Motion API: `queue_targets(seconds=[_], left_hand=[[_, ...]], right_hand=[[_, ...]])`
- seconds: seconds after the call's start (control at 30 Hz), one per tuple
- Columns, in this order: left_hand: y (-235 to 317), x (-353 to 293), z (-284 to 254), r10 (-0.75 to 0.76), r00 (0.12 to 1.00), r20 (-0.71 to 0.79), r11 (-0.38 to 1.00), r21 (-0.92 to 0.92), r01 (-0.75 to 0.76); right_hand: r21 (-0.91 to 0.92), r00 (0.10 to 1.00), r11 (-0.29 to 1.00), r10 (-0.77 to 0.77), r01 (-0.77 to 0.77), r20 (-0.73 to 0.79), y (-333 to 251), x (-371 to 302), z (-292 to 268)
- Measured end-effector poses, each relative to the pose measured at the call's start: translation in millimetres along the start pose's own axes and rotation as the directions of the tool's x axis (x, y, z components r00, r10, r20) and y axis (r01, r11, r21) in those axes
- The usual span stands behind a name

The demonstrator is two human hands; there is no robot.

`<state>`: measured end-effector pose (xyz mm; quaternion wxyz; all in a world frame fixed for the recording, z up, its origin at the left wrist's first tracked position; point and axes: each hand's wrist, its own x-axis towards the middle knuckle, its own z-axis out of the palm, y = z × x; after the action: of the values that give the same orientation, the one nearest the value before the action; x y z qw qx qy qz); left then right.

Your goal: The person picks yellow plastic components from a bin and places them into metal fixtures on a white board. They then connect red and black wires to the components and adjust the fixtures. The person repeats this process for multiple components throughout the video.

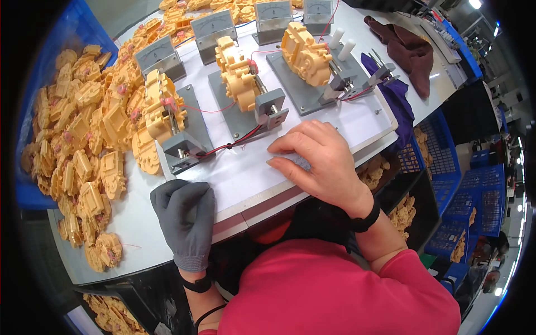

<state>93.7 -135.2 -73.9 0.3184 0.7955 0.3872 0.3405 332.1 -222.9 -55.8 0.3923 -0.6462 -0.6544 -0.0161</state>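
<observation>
My left hand, in a grey glove, rests curled in a fist at the front edge of the white board; nothing shows in it. My bare right hand lies on the board farther right, thumb and forefinger apart, holding nothing visible. Beyond my hands stand three grey test fixtures: a left one, a middle one and a right one. Each carries a yellow plastic gearbox housing: left, middle, right. Thin red wires run from the housings.
Analog meters, including one by the left fixture, line the back. Piled yellow housings cover the table's left side, reaching into a blue bin. Purple cloth and brown cloth lie right. Blue crates stand lower right.
</observation>
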Motion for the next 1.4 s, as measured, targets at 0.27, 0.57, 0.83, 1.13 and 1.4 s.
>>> queue_targets(seconds=[0.27, 0.57, 0.83, 1.13, 1.4], left_hand=[[-12.6, -0.1, 4.9, -0.066, 0.998, -0.02, 0.994, -0.091, 0.064], [-33.4, -0.5, 5.5, -0.064, 0.998, 0.011, 0.995, -0.075, 0.065], [-33.8, -0.3, 0.2, 0.133, 0.991, 0.004, 0.968, 0.215, -0.131], [-15.3, 1.9, 3.8, -0.112, 0.994, 0.005, 0.993, -0.022, 0.112], [-7.1, -0.4, 6.5, -0.101, 0.995, -0.003, 0.995, -0.011, 0.101]], right_hand=[[0.031, 1.0, 1.0, 0.001, -0.001, 0.005, 5.1, -4.4, -1.5], [0.012, 0.996, 1.0, -0.026, 0.028, -0.087, 4.5, -7.7, -0.6], [0.007, 0.996, 1.0, -0.01, 0.01, -0.084, 3.1, -8.6, 1.5], [0.009, 0.998, 1.0, -0.005, 0.006, -0.069, 1.5, -6.2, 1.4], [0.011, 0.999, 1.0, 0.005, -0.005, -0.046, 2.5, -5.9, -1.2]])
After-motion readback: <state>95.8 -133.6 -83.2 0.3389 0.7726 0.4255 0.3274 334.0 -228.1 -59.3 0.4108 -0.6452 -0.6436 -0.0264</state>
